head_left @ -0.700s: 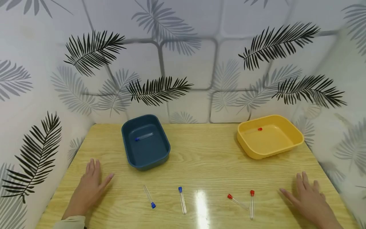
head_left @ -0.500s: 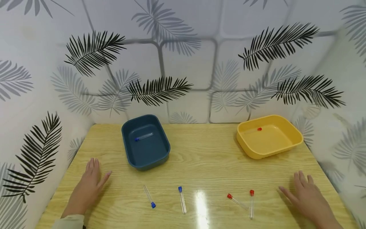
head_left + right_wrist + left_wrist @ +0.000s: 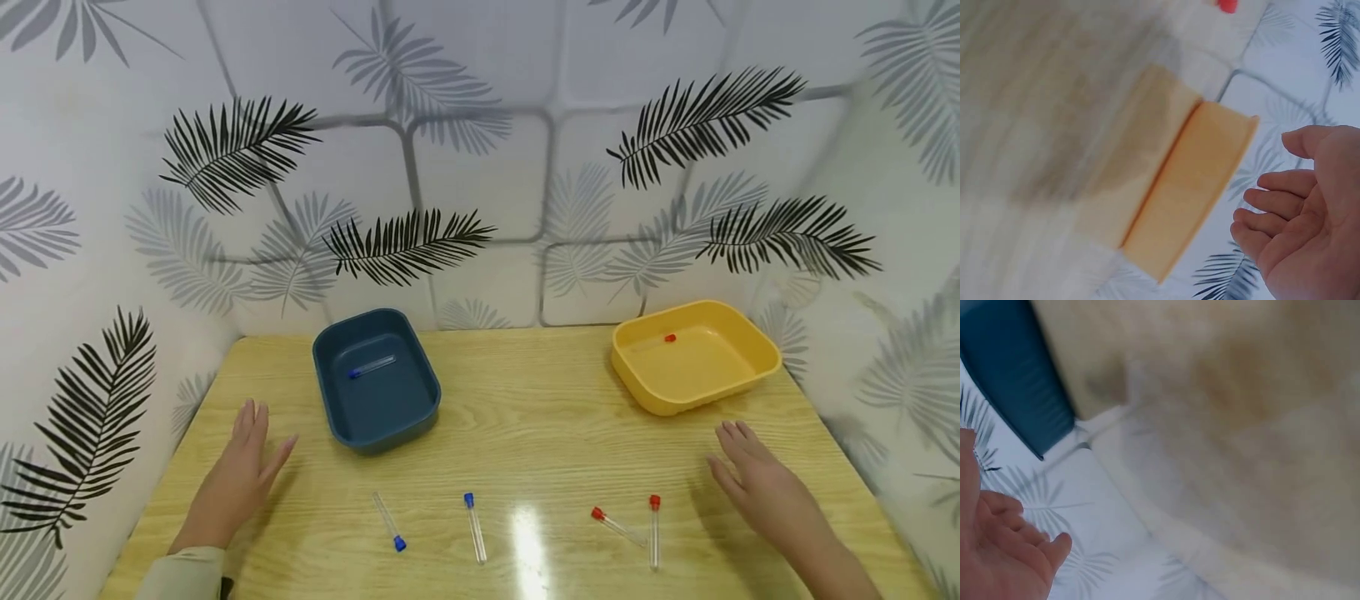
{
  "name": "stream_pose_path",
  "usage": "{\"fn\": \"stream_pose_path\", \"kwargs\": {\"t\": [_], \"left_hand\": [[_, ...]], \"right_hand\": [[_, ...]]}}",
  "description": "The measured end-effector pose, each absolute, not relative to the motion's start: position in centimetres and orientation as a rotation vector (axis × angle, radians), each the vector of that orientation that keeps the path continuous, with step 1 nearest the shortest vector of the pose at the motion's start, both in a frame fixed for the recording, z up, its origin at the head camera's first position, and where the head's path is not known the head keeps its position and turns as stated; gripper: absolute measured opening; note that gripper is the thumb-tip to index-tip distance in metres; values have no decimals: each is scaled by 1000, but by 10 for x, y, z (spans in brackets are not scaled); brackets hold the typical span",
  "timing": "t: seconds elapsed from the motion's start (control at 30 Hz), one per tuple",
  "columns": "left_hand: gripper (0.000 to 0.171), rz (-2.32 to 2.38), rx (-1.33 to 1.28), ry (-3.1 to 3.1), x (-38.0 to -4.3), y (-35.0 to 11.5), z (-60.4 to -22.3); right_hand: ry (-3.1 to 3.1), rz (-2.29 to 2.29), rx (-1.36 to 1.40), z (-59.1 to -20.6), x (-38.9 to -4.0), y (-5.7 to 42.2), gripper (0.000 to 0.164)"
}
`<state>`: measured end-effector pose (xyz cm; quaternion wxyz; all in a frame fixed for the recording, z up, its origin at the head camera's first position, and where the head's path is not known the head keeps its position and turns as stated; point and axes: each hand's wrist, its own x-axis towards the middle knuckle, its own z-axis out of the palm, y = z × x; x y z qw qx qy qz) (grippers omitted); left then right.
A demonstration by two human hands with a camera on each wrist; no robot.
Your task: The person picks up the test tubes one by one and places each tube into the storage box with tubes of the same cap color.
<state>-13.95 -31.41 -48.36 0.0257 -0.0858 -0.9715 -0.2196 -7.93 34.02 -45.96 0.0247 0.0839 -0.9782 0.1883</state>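
My left hand [image 3: 236,479] is held at the left side of the table with loose fingers and nothing in it, left of the dark blue bin [image 3: 378,392]. On the right, my right hand [image 3: 768,492] hovers below the yellow bin [image 3: 693,375], its fingers relaxed and empty. Between the hands lie two blue-capped test tubes, one slanted [image 3: 388,522] and one near upright in view [image 3: 476,529], plus two red-capped test tubes, one slanted [image 3: 618,527] and the other [image 3: 655,533] beside it. The right wrist view shows the yellow bin's side [image 3: 1188,187] near my palm.
Inside the blue bin is a blue-capped tube [image 3: 372,367]. A red cap [image 3: 670,338] shows in the yellow bin; its tube is hard to see. A leaf-patterned wall covering [image 3: 480,183] rises behind the wooden table [image 3: 525,425].
My right hand has moved up and to the left, nearer the yellow bin and the red-capped tubes. My left hand has hardly moved. The head view has shifted slightly.
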Motion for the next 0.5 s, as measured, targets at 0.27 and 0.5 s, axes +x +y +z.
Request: {"fn": "stream_pose_path", "kwargs": {"t": [0.27,0.5], "left_hand": [[79,-618,-353,-2895,-160,-289,-466],[83,-638,-374,-2940,-176,-268,-454]], "right_hand": [[-2902,520,422,-446,-94,301,57],[-2787,587,514,-441,-114,257,49]]}}
